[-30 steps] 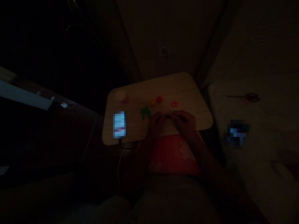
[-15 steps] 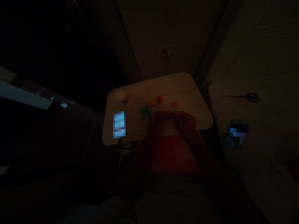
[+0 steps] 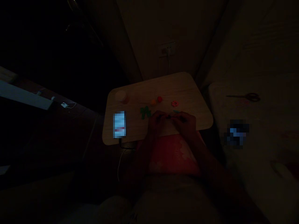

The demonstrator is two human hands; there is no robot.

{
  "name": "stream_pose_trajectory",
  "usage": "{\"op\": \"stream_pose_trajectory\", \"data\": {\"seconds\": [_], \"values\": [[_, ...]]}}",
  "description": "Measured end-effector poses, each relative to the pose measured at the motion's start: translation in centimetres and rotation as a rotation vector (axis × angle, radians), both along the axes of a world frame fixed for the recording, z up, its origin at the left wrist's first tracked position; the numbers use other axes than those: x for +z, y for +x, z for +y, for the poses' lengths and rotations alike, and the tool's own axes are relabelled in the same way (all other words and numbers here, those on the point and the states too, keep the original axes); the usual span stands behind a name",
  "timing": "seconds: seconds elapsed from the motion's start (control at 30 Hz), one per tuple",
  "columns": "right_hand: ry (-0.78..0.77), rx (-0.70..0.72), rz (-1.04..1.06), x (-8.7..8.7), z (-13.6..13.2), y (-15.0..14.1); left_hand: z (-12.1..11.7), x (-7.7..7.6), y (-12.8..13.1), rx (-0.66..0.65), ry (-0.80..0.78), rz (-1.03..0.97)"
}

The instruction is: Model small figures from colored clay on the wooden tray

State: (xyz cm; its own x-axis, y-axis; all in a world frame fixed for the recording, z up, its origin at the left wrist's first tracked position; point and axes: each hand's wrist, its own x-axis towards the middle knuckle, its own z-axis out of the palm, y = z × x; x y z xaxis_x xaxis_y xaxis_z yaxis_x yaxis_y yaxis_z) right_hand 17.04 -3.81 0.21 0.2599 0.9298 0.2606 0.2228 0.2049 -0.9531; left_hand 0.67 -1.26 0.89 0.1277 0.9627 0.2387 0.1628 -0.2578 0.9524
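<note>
In dim light, my left hand (image 3: 157, 120) and my right hand (image 3: 186, 122) meet over the near edge of a small wooden table (image 3: 137, 130). Fingers of both hands are bent and pressed together around something small and dark that I cannot make out. Just beyond my right fingers lies a thin green piece (image 3: 176, 111), and behind it a pink flower-shaped ring (image 3: 175, 104). Left of my left hand is a green leaf-like cluster (image 3: 145, 112). A red ball (image 3: 159, 99) and an orange ball (image 3: 153, 102) sit farther back.
A lit phone (image 3: 119, 124), its screen blurred, lies at the table's left with a cable (image 3: 120, 143). Behind it stands a lidded tub (image 3: 121, 96). Scissors (image 3: 249, 97) and another blurred device (image 3: 237, 133) rest on the pale surface at right. A wall socket (image 3: 167, 49) is beyond the table.
My fingertips have shifted slightly around the small thing between them, and the thin green piece shows more plainly. The things on the table have stayed put.
</note>
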Motion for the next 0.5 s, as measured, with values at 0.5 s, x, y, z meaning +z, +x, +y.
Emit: {"op": "stream_pose_trajectory", "data": {"seconds": [0.5], "values": [[0.087,0.044,-0.047,-0.4,0.18,0.35,-0.17,0.34,0.1,-0.034,0.003,-0.032]]}}
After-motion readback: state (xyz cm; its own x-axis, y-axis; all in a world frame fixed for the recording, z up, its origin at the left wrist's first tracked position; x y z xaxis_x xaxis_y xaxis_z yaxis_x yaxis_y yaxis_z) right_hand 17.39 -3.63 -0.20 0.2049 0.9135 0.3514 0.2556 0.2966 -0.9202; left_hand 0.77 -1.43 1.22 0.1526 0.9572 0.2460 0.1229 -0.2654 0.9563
